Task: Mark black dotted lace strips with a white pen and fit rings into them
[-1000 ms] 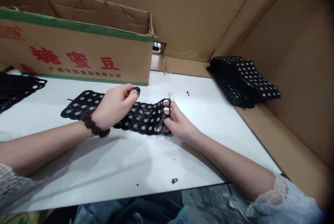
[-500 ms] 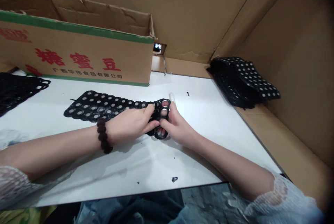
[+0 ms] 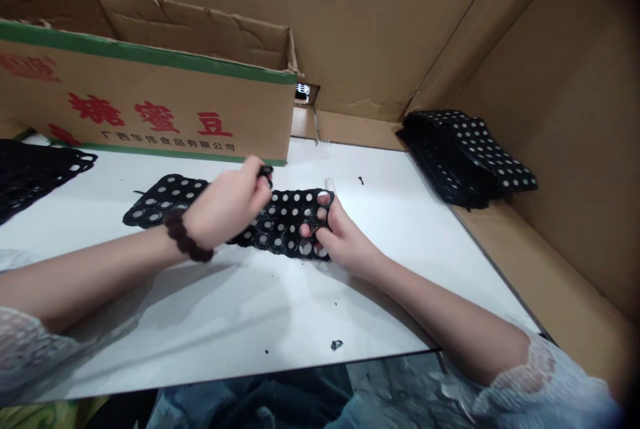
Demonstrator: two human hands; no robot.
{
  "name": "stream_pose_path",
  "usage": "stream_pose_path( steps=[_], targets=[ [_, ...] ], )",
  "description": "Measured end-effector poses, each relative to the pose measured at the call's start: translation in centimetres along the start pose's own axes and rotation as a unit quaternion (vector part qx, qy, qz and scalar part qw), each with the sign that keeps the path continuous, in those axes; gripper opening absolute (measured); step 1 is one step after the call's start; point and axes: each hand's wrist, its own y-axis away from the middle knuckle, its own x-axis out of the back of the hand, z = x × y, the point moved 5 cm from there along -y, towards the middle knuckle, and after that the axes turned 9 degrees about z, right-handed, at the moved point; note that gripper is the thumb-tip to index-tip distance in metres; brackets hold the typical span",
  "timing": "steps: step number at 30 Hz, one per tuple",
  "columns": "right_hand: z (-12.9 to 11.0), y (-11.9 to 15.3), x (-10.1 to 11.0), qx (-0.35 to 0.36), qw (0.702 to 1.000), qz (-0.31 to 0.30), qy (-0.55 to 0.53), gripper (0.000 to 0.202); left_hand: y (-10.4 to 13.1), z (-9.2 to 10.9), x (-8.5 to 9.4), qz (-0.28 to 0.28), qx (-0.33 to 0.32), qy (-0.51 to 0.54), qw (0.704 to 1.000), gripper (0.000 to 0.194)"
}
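A black sheet with rows of round holes lies across the white table, reaching from the left part to the middle. My right hand grips its right end, thumb on top and fingertips showing through the holes. Raised above the sheet's middle, my left hand is closed on a small black piece that sticks out past its fingers. My left wrist and hand hide part of the sheet beneath them.
Behind stands an open cardboard box with green edges. Folded black perforated sheets lean at the right by the cardboard wall. More black mesh lies at the far left. Small black scraps dot the white table.
My left hand has lifted off the sheet's right end and moved up and left, now with a small black piece. The sheet's right end lies flatter, still in my right hand.
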Motion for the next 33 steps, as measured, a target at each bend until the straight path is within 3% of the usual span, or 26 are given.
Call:
stream_pose_path(
  steps=[3,9,13,17,22,28,30,33],
  targets=[
    [-0.3,0.2,-0.2,-0.023,1.0,0.0,0.002,0.027,-0.5,-0.4,0.7,0.028,0.011,0.0,1.0,0.024],
    [-1.2,0.7,-0.6,0.008,0.999,-0.012,0.034,0.013,1.9,2.5,-1.7,-0.096,-0.029,0.088,0.991,0.03],
    [-0.8,0.6,-0.4,0.04,0.994,-0.002,0.102,0.015,2.8,3.4,-2.1,-0.106,-0.029,0.173,0.979,0.03],
    [-0.5,0.5,-0.5,0.05,0.994,-0.012,0.094,0.021,2.9,3.7,-2.4,-0.121,-0.036,0.214,0.969,0.03],
    [-0.4,0.3,-0.5,0.008,0.999,-0.027,0.015,0.026,2.0,2.4,-2.2,-0.085,-0.032,0.168,0.982,0.025],
    [-0.2,-0.1,0.3,-0.044,0.998,0.036,-0.006,0.026,-0.7,-1.6,0.7,0.089,0.069,0.11,0.988,0.021],
    [-0.3,-0.2,0.4,-0.064,0.997,0.05,-0.004,0.023,-0.8,-1.3,0.7,0.073,0.05,0.108,0.99,0.021],
    [-0.6,-0.4,1.0,-0.08,0.994,0.074,0.006,0.01,0.0,0.5,-0.5,-0.007,-0.01,0.115,0.993,0.022]
  ],
)
